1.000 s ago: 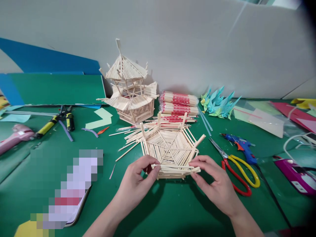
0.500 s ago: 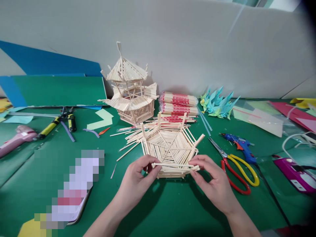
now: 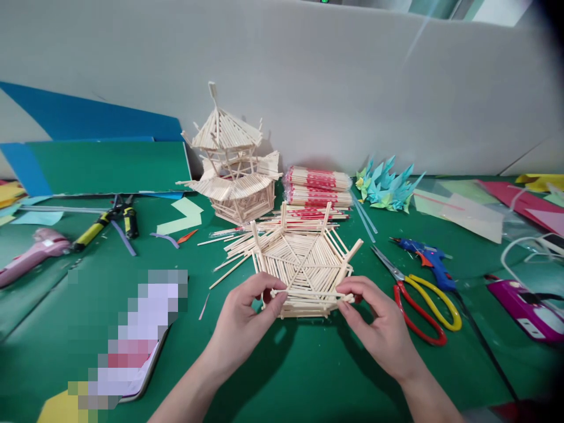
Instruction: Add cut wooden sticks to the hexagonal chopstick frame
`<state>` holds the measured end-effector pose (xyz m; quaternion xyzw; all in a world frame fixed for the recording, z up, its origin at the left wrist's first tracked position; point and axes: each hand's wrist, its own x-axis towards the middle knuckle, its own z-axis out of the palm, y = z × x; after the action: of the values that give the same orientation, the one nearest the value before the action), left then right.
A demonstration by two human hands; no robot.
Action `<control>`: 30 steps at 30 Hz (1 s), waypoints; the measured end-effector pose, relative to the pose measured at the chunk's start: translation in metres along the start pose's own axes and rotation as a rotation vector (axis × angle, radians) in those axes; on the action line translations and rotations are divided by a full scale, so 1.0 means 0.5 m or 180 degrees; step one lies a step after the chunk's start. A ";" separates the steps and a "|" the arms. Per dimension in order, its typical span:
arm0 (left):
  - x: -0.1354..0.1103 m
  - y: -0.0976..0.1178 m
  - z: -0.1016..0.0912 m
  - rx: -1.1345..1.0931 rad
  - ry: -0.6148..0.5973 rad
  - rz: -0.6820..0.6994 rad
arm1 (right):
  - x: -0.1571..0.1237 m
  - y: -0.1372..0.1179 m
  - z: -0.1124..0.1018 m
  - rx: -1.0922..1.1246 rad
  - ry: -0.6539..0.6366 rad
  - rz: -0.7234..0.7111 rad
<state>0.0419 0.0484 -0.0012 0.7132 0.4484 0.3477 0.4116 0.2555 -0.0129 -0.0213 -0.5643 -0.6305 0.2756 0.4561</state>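
A six-sided frame (image 3: 315, 252) of thin wooden sticks rests on the green table, with posts rising at its corners. Along its near edge lies a wooden stick (image 3: 311, 294), held level. My left hand (image 3: 247, 320) pinches the stick's left end between thumb and fingers. At the other end, my right hand (image 3: 379, 317) pinches it by the near right corner, where my fingertips partly hide the joint. Behind the frame stands a stick pagoda model (image 3: 233, 182) with two roof tiers.
Loose sticks (image 3: 240, 252) and wrapped stick bundles (image 3: 319, 185) lie behind. To the right are scissors (image 3: 405, 279), a blue glue gun (image 3: 425, 258), a purple power strip (image 3: 522, 308) and folded blue paper (image 3: 390, 185). Leftward are a phone (image 3: 141, 335), pliers (image 3: 94, 229) and a pink glue gun (image 3: 35, 255).
The view has shifted slightly. Both hands keep their pinch on the stick at the frame's near edge, with hardly any movement.
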 end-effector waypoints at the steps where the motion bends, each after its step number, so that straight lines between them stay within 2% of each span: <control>1: 0.000 0.000 0.000 -0.0006 -0.0003 0.0031 | 0.001 0.000 0.001 0.0040 0.0013 0.0019; 8: -0.002 -0.007 -0.005 -0.0054 0.0038 0.0182 | -0.002 0.003 0.015 0.0280 0.0081 0.0286; 21: -0.002 -0.018 -0.005 -0.0241 0.0095 0.0136 | -0.007 0.012 0.019 0.0563 0.0172 0.0409; 30: 0.006 -0.008 -0.009 0.0069 -0.0168 -0.0133 | -0.004 0.007 0.017 0.0634 0.0138 0.0371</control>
<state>0.0377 0.0534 -0.0028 0.7171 0.4558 0.3152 0.4227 0.2494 -0.0126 -0.0284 -0.5577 -0.5561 0.3507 0.5067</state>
